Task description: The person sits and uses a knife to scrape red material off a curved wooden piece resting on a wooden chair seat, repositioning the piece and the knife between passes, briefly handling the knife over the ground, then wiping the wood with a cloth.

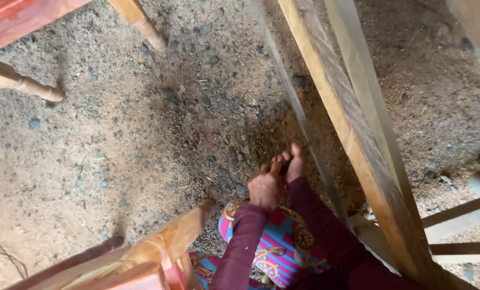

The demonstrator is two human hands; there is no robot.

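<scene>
Both hands, left (265, 186) and right (293, 161), pinch something small and dark, too hidden to identify, beside a wooden beam (352, 134).

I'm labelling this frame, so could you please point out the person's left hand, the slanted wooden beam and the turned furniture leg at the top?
left hand (265, 186): head view, back of hand.
slanted wooden beam (352, 134): head view, upper face.
turned furniture leg (143, 22): head view, tapered shaft.
</scene>
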